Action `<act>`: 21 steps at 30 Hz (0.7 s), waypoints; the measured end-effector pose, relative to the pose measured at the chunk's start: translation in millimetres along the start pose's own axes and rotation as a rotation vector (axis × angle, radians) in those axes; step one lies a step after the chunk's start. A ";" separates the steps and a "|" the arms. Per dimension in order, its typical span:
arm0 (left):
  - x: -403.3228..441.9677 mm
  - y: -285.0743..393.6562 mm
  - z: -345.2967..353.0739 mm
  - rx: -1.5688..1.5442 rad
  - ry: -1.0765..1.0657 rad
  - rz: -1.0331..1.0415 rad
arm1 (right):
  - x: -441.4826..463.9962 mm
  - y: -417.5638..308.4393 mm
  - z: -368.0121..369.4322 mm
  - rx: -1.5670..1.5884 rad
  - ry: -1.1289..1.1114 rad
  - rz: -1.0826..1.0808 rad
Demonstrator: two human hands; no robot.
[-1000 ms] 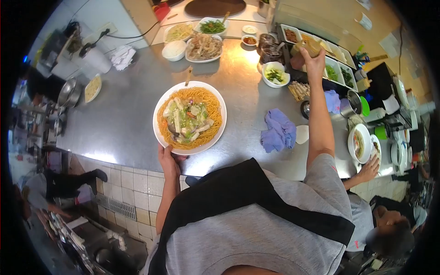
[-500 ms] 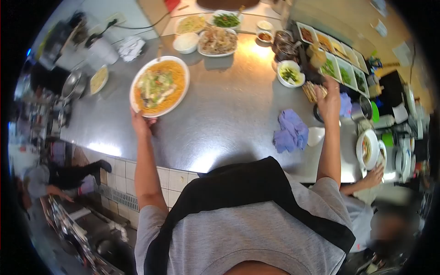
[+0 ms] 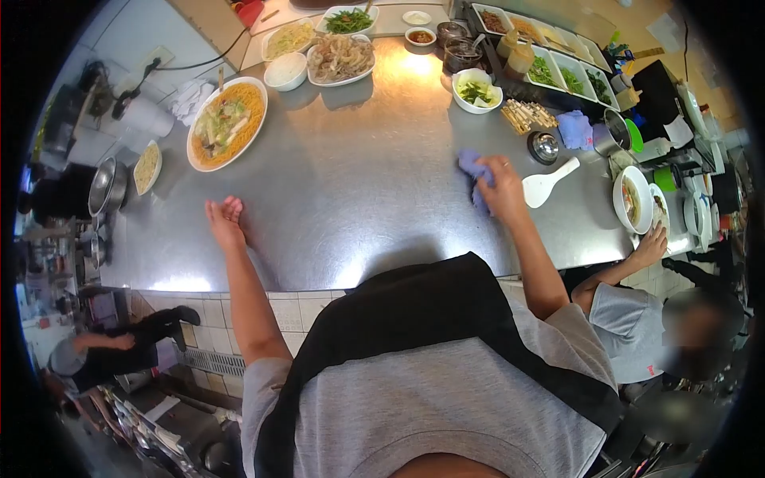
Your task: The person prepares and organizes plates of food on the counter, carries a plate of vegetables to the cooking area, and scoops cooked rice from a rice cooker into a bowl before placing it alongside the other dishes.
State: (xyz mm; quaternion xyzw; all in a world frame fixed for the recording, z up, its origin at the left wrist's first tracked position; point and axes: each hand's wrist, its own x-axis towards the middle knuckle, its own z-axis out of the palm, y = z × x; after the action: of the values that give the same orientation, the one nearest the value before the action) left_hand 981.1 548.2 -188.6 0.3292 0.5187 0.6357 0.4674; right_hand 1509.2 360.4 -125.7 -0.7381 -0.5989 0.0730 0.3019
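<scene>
My left hand (image 3: 225, 221) hovers at the left of the steel counter, its fingers loosely apart and holding nothing. Just beyond it stands an oval white plate (image 3: 213, 168) of orange-yellow noodles (image 3: 253, 102) topped with vegetables and pale pieces. My right hand (image 3: 502, 187) grips a crumpled purple cloth (image 3: 472, 164) on the counter; part of the cloth is hidden under the fingers. Right beside that hand lies a white, broad-headed spoon (image 3: 542, 188). Farther back sit a metal call bell (image 3: 543, 146) and a bundle of small wooden sticks (image 3: 527, 116).
Dishes of meat (image 3: 341, 60), greens (image 3: 348, 21) and a white bowl (image 3: 285, 73) line the back of the steel counter (image 3: 335, 199). A bowl of greens (image 3: 476, 93) stands back right, near garnish trays. At right, a co-worker's hand (image 3: 652, 245) touches a dish beside a soup bowl (image 3: 619, 205).
My left hand has let go of the noodle plate and drawn back from it. My right hand has come from beside the wooden sticks onto the purple cloth. The camera view has shifted.
</scene>
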 end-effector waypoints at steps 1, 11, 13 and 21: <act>-23.5 2.4 -5.8 0.035 -0.043 0.013 | 11.7 -2.2 -5.6 0.131 0.019 0.066; -244.3 21.9 -84.4 0.177 0.335 -0.048 | -11.4 -70.3 110.3 -0.274 -0.235 -0.411; -260.9 21.2 -85.8 0.161 0.395 -0.044 | -60.7 -133.6 119.2 0.290 -0.597 -0.601; -287.2 24.6 -55.4 0.200 0.097 -0.022 | -53.4 -140.7 45.1 0.518 -0.623 -0.586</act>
State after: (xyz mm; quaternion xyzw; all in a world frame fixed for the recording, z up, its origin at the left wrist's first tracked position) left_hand 1024.3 259.3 -159.3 0.3373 0.6050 0.5910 0.4134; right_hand 1355.3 341.1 -100.7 -0.3826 -0.8051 0.3484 0.2899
